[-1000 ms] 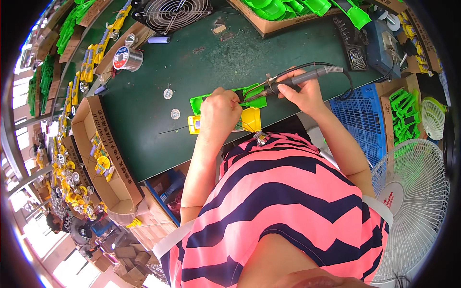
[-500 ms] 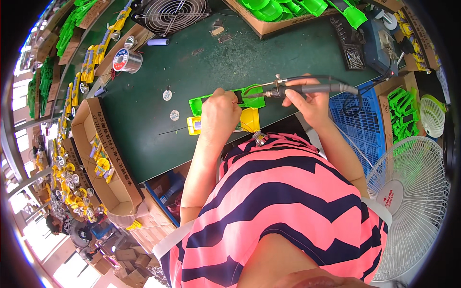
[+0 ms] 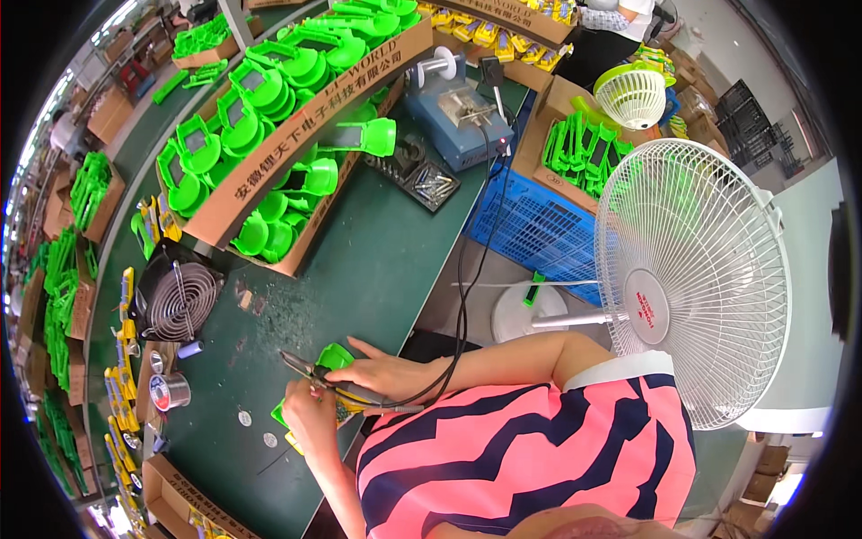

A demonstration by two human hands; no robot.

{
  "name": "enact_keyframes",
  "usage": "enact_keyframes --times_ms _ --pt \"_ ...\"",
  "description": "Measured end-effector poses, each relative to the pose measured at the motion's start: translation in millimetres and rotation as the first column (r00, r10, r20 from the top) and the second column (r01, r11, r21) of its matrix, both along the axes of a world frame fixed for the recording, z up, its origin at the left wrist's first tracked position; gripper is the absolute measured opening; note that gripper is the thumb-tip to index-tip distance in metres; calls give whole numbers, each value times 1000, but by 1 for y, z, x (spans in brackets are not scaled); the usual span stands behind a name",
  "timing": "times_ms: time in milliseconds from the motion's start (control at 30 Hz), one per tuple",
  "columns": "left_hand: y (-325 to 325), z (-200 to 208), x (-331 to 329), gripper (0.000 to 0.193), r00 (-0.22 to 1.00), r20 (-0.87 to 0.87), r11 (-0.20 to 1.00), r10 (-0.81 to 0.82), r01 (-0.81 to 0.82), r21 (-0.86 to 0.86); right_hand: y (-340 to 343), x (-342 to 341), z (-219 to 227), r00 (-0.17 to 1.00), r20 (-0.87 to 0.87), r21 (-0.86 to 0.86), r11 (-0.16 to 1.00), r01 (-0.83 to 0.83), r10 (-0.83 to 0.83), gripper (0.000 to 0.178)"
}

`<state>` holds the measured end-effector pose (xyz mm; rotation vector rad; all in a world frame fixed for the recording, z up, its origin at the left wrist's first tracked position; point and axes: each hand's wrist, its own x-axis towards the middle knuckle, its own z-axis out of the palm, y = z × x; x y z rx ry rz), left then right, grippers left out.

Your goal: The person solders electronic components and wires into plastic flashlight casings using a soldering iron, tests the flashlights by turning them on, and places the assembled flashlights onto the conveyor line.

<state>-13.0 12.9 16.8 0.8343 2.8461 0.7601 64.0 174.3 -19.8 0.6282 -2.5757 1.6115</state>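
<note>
My right hand (image 3: 384, 374) is closed around a dark-handled soldering iron (image 3: 334, 388), its metal tip pointing to the far left over the green bench. Beside it my left hand (image 3: 311, 419) is curled, fingertips pinched close to the iron's front part; what they hold is hidden. Under and between both hands lies a bright green plastic housing (image 3: 336, 356), partly covered. A strip of a yellow plastic part (image 3: 293, 442) shows next to the left hand. Two small round silvery discs (image 3: 244, 419) lie on the bench left of that hand.
A carton (image 3: 310, 148) of green housings stands far. Right of it are a blue soldering station (image 3: 456, 126) and a screw tray (image 3: 429, 185). A round-grilled fan (image 3: 182, 301) and solder spool (image 3: 169, 392) stand left; a white fan (image 3: 691, 287) is at right. Cables cross my right forearm.
The view has swung to the right, bringing the carton, soldering station and white fan further in. The iron's tip has lifted off the green housing and points away from me; both hands are closer together.
</note>
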Motion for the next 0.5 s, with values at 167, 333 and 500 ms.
enact_keyframes --times_ms 167,333,500 --pt "-15 -2 15 12 1000 -18 999 -4 5 45 3 -3 2 996 -92 -35 999 -4 1 65" --pt "-21 -9 43 19 916 -391 976 -86 157 154 20 -20 7 1000 -24 -16 1000 -20 20 68" --pt "-3 -27 45 15 948 -275 936 160 -57 348 30 -39 11 995 -88 -16 998 -56 54 69"
